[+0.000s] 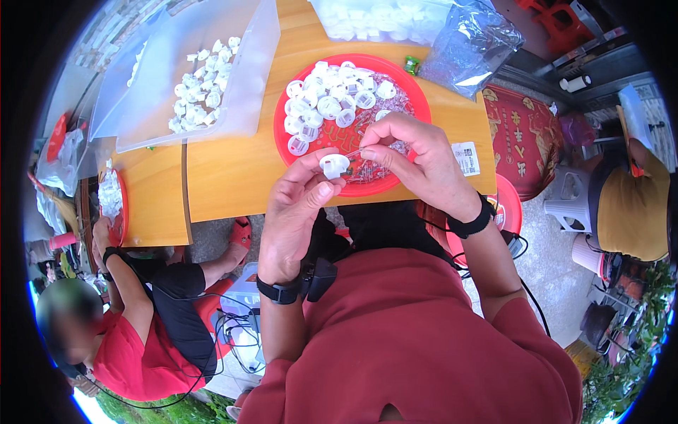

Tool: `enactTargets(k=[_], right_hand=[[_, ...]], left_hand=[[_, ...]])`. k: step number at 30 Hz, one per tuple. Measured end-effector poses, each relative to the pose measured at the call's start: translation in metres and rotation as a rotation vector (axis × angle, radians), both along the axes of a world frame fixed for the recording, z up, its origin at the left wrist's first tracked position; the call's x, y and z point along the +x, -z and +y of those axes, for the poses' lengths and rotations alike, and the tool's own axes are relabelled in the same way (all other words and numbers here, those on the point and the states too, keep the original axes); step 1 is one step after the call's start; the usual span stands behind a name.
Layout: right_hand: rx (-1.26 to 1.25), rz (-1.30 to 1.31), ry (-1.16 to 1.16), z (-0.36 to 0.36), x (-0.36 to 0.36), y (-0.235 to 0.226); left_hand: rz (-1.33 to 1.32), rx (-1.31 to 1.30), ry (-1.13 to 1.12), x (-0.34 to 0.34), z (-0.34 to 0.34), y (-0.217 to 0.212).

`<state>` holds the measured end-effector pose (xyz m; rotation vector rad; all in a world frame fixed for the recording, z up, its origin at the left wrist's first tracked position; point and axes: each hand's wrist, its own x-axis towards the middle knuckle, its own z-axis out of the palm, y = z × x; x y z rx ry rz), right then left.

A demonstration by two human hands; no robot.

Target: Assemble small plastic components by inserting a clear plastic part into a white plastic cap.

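My left hand (293, 201) holds a white round plastic part (333, 166) between thumb and fingers, over the near rim of a red round tray (281, 134). Close to it, my right hand (427, 166) pinches a thin, clear little piece (355, 152), its tip by the white part; whether the two touch I cannot tell. On the tray's left and far side lies a heap of similar white parts (328, 107). Many small clear pieces (404, 95) are spread over its right side, partly behind my right hand.
Beyond the tray stand a clear bin of white parts (263, 71) at left and another full bin (385, 25) at the back. A plastic bag (472, 53) lies at the table's right corner. A co-worker (152, 339) sits at left, another person (632, 205) at right.
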<state>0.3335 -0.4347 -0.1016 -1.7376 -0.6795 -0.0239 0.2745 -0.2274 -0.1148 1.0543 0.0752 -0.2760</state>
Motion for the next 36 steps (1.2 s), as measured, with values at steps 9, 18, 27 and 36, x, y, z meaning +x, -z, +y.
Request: enactTargets(k=[9,18,27,36], right_hand=[[0.060,-0.131,0.365,0.013,-0.044,-0.004],[-0.056,-0.415,0.431,0.014,-0.057,-0.004],[-0.078,-0.491,0.481,0.015,-0.059,-0.006],[-0.096,-0.494,0.488,0.014,-0.056,-0.003]], left_hand=[[0.066,0.069,-0.110,-0.007,-0.015,-0.024],[-0.035,0.078,-0.190,-0.012,-0.027,-0.026],[-0.072,0.044,-0.194,-0.014,-0.027,-0.026],[-0.081,0.080,-0.190,-0.014,-0.028,-0.024]])
